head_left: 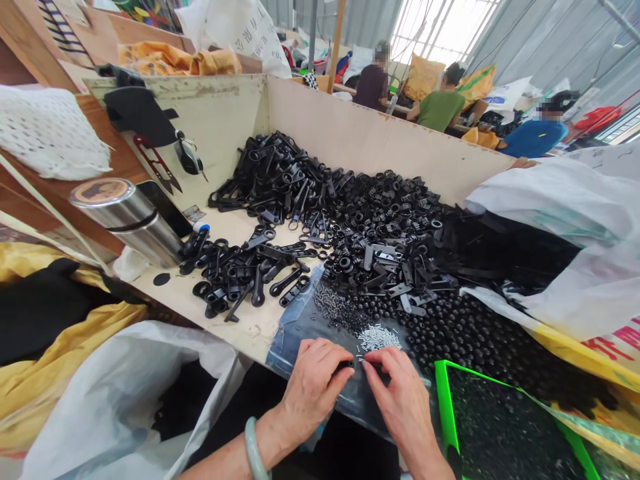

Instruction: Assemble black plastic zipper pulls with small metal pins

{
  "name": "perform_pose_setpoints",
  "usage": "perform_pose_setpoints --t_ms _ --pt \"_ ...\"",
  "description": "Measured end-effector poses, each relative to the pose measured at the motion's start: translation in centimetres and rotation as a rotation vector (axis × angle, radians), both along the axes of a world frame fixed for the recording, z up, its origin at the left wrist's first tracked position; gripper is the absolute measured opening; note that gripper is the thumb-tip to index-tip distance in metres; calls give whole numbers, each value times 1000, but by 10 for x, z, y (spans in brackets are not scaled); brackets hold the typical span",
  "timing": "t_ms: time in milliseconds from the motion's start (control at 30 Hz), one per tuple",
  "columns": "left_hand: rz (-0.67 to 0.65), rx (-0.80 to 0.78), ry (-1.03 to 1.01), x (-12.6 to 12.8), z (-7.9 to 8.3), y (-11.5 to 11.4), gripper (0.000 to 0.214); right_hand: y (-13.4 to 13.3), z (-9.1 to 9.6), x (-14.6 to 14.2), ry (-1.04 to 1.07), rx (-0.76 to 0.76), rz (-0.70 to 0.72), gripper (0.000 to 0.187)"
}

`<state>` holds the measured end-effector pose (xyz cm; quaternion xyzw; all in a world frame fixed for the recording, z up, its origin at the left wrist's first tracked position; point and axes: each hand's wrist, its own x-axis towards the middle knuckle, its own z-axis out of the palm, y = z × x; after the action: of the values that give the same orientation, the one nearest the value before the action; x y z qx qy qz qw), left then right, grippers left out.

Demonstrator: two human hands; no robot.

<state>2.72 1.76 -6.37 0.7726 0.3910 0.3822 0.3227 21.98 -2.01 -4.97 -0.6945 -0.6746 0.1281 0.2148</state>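
Observation:
My left hand [317,377] is closed around a small black plastic part [346,365], whose end pokes out between thumb and fingers. A hand's width to the right, my right hand [400,387] has its thumb and forefinger pinched together; whatever is between them is too small to make out. Just beyond the fingertips lies a little heap of silvery metal pins [380,338], with a few strays close to my right fingers. Small dark pieces [337,308] are piled beside the pins. Both hands are over a dark blue work mat [295,330].
Black lever-like parts [250,270] lie to the left, with heaps of black rings [385,207] behind. Black balls [455,327] spread rightward near a green tray [443,400]. A steel flask [130,220] stands left. An open white sack [135,373] is below. Several people sit beyond the partition [370,127].

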Motion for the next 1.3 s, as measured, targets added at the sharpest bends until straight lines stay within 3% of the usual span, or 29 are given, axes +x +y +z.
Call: perform_pose_setpoints --t_ms 367,533,733,933,1133,1300 --pt "5 2 19 -1 3 -1 9 4 5 0 27 45 22 22" --pt "9 12 7 -1 3 -1 9 0 3 0 -59 78 14 30" --pt "6 12 0 -1 0 -2 7 3 -2 -20 -217 147 -41 39" --pt "4 16 5 -1 -1 -1 7 10 0 -21 -6 62 -75 34" --pt "9 14 5 -1 0 -1 7 11 1 -3 152 108 -111 32" --pt "6 38 4 -1 -1 -1 8 5 -4 -2 107 43 15 33"
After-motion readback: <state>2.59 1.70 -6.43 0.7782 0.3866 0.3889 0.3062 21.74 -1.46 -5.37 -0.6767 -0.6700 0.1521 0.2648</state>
